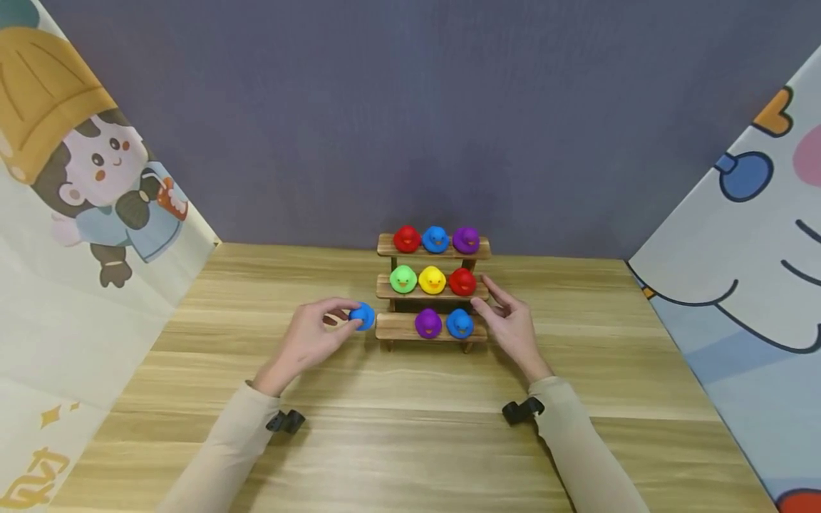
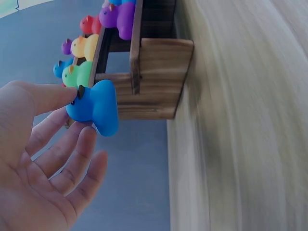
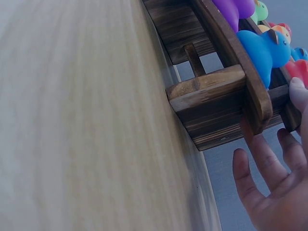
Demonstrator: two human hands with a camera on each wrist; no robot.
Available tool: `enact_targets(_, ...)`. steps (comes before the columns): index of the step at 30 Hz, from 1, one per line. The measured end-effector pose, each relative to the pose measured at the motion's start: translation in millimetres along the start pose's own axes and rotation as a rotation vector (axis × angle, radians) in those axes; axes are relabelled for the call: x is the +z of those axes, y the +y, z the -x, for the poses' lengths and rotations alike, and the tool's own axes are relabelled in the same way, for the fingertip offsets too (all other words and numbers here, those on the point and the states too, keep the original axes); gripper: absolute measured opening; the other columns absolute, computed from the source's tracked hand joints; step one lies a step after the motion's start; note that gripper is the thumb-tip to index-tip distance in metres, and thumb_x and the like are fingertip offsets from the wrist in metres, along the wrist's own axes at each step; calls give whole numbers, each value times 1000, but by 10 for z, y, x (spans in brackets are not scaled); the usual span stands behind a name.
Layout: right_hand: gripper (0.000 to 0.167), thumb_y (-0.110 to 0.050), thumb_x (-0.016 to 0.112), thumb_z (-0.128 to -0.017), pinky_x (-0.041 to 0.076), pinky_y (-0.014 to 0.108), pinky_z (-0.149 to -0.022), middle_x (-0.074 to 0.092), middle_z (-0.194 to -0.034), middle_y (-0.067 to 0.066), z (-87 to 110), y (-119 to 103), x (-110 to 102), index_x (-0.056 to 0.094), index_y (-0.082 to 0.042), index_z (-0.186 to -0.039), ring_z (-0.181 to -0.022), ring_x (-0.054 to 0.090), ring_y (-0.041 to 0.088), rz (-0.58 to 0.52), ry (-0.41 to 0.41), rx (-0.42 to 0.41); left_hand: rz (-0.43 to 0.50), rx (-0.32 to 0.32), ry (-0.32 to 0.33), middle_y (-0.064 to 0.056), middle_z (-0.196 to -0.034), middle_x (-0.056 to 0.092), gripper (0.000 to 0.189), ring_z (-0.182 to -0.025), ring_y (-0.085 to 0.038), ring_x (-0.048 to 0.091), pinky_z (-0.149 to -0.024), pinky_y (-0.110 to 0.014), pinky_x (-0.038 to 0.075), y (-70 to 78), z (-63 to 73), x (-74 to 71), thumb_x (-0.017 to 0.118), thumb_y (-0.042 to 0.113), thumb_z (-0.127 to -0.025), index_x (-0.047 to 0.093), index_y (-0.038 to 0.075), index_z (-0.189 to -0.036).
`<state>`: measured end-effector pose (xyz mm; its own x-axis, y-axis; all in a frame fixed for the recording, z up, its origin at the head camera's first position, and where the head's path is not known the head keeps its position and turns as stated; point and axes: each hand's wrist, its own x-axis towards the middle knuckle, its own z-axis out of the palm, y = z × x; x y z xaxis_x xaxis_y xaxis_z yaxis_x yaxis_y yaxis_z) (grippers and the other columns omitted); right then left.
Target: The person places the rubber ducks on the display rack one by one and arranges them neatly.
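Observation:
Between thumb and fingertips, my left hand point(image 1: 311, 335) pinches a blue rubber duck point(image 1: 364, 316), held just off the left end of the lowest step of a wooden display stand point(image 1: 393, 328). In the left wrist view the duck point(image 2: 103, 107) lies on its side in the picture, the other fingers loosely spread below. My right hand point(image 1: 511, 328) holds the right end of the stand's middle step, thumb in front and forefinger behind. A purple duck point(image 1: 428, 323) and another blue duck point(image 1: 460, 324) sit on the lowest step, with bare wood to their left.
On the middle step stand a green duck point(image 1: 403, 279), a yellow duck point(image 1: 432, 280) and a red duck point(image 1: 462, 282). The top step carries red point(image 1: 407, 239), blue point(image 1: 436, 240) and purple point(image 1: 466, 241) ducks. A grey wall point(image 1: 410, 128) rises behind the wood-grain table point(image 1: 398, 427).

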<state>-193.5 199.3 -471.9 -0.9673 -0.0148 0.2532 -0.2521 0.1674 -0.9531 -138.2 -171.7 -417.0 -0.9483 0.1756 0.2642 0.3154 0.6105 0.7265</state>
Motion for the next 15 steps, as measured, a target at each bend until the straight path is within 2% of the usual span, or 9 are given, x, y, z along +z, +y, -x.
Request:
enact_targets(5, 54, -18, 77, -100, 35, 14, -44, 53, -158, 16, 6, 16, -17, 60, -12, -151, -82, 77, -3, 7, 1, 8, 23, 16, -19, -2, -110, 81, 23, -95, -17, 72, -84, -39, 63, 70, -26, 51, 83, 19, -94, 81, 15, -117)
enact_targets(11, 54, -21, 77, -100, 37, 15, -45, 53, -159, 14, 2, 10, -21, 60, -14, -151, -73, 75, -2, 10, -5, 12, 41, 31, -34, -4, -110, 81, 24, -95, -18, 73, -84, -40, 64, 129, -64, 137, 84, 17, -92, 81, 13, -116)
enact_targets(15, 55, -23, 78, -100, 37, 15, -45, 53, -160, 12, -1, 11, -17, 60, -15, -151, -74, 75, 0, 13, -8, 18, 52, 36, -53, -5, -111, 81, 25, -96, -19, 73, -83, -38, 64, 162, -81, 205, 84, 16, -92, 81, 13, -117)
